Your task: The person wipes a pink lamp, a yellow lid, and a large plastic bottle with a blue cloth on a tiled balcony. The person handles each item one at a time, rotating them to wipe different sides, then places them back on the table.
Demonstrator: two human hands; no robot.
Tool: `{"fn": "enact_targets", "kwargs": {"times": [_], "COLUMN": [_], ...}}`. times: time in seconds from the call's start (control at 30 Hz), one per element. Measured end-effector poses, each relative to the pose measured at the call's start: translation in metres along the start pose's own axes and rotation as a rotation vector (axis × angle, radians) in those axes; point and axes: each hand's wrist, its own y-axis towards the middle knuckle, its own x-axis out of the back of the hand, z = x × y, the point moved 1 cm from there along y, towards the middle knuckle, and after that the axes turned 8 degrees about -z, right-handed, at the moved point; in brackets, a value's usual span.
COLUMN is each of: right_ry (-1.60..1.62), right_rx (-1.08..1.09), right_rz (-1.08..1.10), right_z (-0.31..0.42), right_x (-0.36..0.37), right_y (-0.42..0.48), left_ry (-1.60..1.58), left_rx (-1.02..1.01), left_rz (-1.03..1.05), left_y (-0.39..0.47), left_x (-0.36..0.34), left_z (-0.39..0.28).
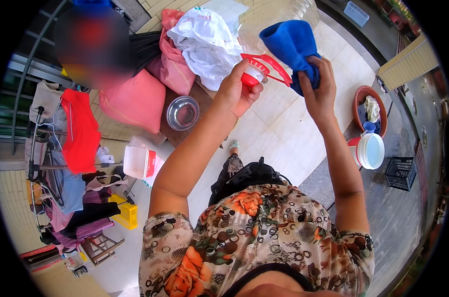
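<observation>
My left hand (234,89) is shut on a small red-and-white plastic item (252,75) with a slotted red part; its exact kind is unclear. A red plastic loop (274,64) extends from it towards the right hand. My right hand (321,87) grips a folded blue cloth (289,39) by its lower end, and the cloth's wide end points up and left. Behind both hands a large clear plastic container (256,33) lies partly hidden. Left of it is a crumpled white plastic bag (204,42).
Pink sacks (133,100) and a metal bowl (183,113) are at the left, near a drying rack (35,167) hung with clothes. A white tub (135,161) and yellow crate (126,211) stand by it. At right are a brown basin (382,115), water bucket (371,150) and black crate (400,172).
</observation>
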Motion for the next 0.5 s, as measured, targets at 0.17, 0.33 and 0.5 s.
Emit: {"fn": "enact_targets", "kwargs": {"times": [0.17,0.33,0.5], "right_ry": [0.098,0.137,0.154], "right_rx": [-0.039,0.148,0.242], "right_rz": [-0.154,-0.047,-0.063], "right_z": [0.003,0.047,0.068], "right_x": [0.006,0.015,0.025], "right_y": [0.013,0.009,0.019], "left_ry": [0.06,0.013,0.019], "left_rx": [0.104,0.06,0.056], "left_rz": [0.071,0.023,0.042], "left_y": [-0.036,-0.057,-0.084], "left_x": [0.01,0.012,0.011], "left_z": [0.015,0.011,0.014]}}
